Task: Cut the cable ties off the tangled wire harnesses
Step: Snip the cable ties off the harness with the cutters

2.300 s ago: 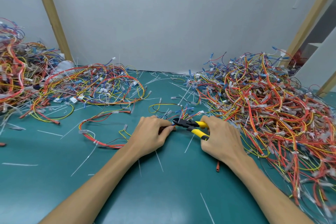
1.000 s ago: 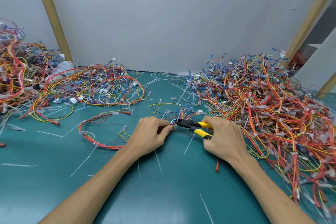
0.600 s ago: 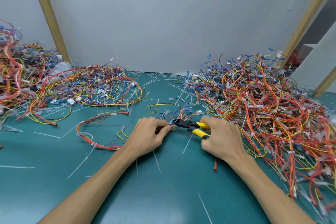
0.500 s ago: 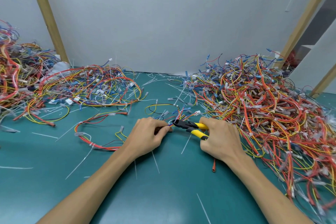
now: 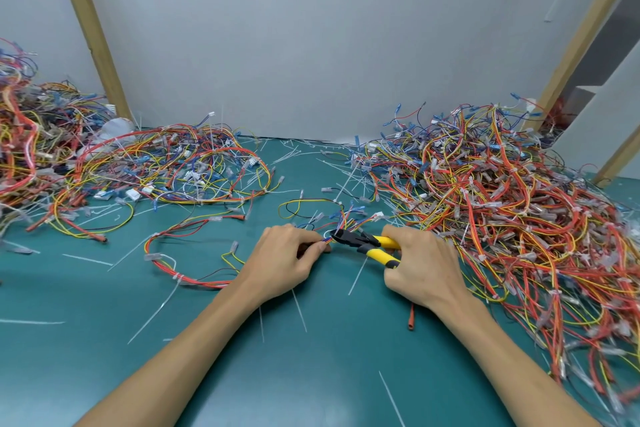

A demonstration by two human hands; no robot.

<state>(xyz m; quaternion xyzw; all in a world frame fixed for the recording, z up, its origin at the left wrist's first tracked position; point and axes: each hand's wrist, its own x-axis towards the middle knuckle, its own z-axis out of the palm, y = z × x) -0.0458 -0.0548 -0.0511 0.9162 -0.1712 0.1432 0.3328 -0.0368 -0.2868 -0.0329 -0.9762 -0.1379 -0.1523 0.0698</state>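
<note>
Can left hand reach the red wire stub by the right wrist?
Likely not yet: the left hand pinches the harness at the cutters. If it let go, open mat leaves the way to the red wire stub free.

I can read no text, number or sign from here. The yellow handles of the cutters (image 5: 370,244) carry no brand that I can make out. Any marking on the small white plugs (image 5: 133,194) among the wire harnesses (image 5: 485,204) is too small and blurred to tell.
</note>
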